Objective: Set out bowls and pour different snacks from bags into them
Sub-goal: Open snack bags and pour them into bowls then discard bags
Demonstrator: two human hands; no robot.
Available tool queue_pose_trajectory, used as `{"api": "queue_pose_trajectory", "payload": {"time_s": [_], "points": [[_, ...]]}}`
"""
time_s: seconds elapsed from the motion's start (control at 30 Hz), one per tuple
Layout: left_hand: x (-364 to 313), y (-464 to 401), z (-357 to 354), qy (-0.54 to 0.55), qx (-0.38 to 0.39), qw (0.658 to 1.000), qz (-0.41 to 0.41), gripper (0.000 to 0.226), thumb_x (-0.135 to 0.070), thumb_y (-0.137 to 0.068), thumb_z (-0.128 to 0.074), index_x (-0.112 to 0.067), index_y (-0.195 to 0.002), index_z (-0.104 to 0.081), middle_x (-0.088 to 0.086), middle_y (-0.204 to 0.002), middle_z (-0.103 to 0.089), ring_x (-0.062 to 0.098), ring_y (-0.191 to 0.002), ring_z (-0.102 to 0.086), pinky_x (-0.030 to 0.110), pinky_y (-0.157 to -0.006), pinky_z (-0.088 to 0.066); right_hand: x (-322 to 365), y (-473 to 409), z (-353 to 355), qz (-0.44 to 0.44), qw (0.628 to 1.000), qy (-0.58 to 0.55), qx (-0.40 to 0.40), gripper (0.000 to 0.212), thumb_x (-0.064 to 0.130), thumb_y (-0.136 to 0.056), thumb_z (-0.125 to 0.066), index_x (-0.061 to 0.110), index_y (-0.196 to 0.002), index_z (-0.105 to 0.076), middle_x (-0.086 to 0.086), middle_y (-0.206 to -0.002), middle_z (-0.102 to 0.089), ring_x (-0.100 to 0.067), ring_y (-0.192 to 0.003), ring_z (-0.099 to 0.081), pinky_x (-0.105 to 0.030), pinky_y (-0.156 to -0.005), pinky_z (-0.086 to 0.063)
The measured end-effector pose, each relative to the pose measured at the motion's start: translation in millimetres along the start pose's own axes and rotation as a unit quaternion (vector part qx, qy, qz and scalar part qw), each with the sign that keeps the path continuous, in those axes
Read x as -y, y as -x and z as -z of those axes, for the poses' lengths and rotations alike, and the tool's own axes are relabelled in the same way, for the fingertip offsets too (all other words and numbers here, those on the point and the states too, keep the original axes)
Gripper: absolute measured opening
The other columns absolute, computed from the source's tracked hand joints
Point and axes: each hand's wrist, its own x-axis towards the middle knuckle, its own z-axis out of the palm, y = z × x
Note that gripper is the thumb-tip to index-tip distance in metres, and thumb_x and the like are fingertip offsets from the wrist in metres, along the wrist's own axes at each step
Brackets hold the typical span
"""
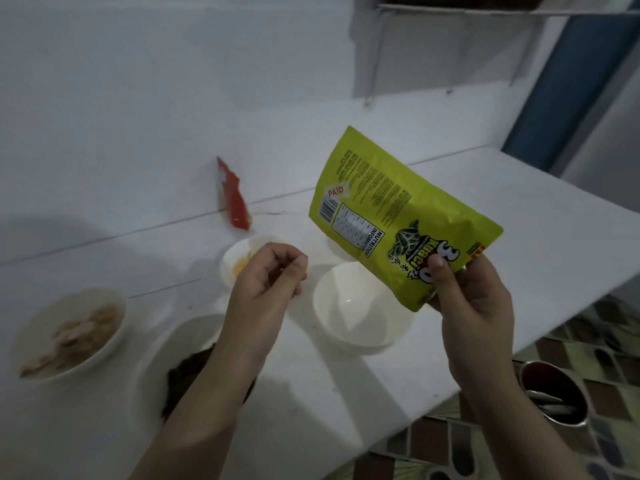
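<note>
My right hand (474,299) grips a yellow-green snack bag (391,209) by its lower end and holds it tilted above an empty white bowl (360,317). My left hand (270,275) hovers left of that bowl with its fingers curled shut; I see nothing in it. Behind the left hand stands a small white bowl (242,258) with something yellow inside. At the left, a white bowl (69,334) holds pale round crackers. Under my left forearm, a white bowl (183,362) holds a dark brown snack.
A torn red wrapper (232,195) leans against the white wall at the back of the white table (346,393). The table's edge runs diagonally at the right, above a patterned floor. A metal cup (550,393) stands on the floor beside it.
</note>
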Motion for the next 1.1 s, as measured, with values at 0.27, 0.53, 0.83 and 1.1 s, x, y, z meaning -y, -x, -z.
{"api": "queue_pose_trajectory", "payload": {"time_s": [0.27, 0.53, 0.83, 1.1], "points": [[2.8, -9.5, -153.0, -0.006, 0.123, 0.992, 0.015, 0.016, -0.006, -0.094, -0.057, -0.017, -0.083, -0.062, -0.006, -0.072, -0.057, 0.009, -0.064, -0.050, 0.017, -0.068, -0.046, 12.1, -38.2, 141.2, 0.015, 0.997, 0.021, -0.079, 0.022, 0.018, -0.092, -0.056, 0.022, -0.111, -0.067, 0.004, -0.108, -0.076, -0.019, -0.104, -0.071, -0.034, -0.079, -0.061], [18.0, -1.8, -321.0, 0.000, 0.211, 0.977, 0.029, 0.017, -0.009, -0.095, -0.057, -0.020, -0.083, -0.063, -0.010, -0.069, -0.057, 0.007, -0.065, -0.051, 0.015, -0.066, -0.047, 13.1, -56.9, 291.8, 0.024, 0.987, 0.056, -0.146, 0.021, 0.012, -0.095, -0.055, 0.023, -0.109, -0.068, 0.004, -0.107, -0.076, -0.018, -0.104, -0.070, -0.030, -0.083, -0.058], [44.6, 19.1, -478.1, -0.027, 0.322, 0.944, 0.065, 0.010, -0.011, -0.096, -0.056, -0.014, -0.089, -0.062, -0.008, -0.070, -0.058, 0.007, -0.064, -0.052, 0.015, -0.064, -0.049, 1.6, -45.0, 432.6, -0.009, 0.960, 0.074, -0.270, 0.024, 0.014, -0.095, -0.055, 0.021, -0.115, -0.067, 0.003, -0.107, -0.075, -0.020, -0.101, -0.071, -0.040, -0.083, -0.059], [88.2, 17.0, -601.5, -0.046, 0.409, 0.905, 0.110, 0.011, -0.014, -0.097, -0.056, -0.018, -0.089, -0.063, -0.008, -0.071, -0.058, 0.006, -0.064, -0.053, 0.020, -0.064, -0.048, -21.3, -54.3, 527.0, -0.068, 0.920, 0.098, -0.374, 0.022, 0.012, -0.099, -0.055, 0.027, -0.108, -0.068, 0.000, -0.107, -0.076, -0.018, -0.100, -0.071, -0.039, -0.082, -0.059]]}}
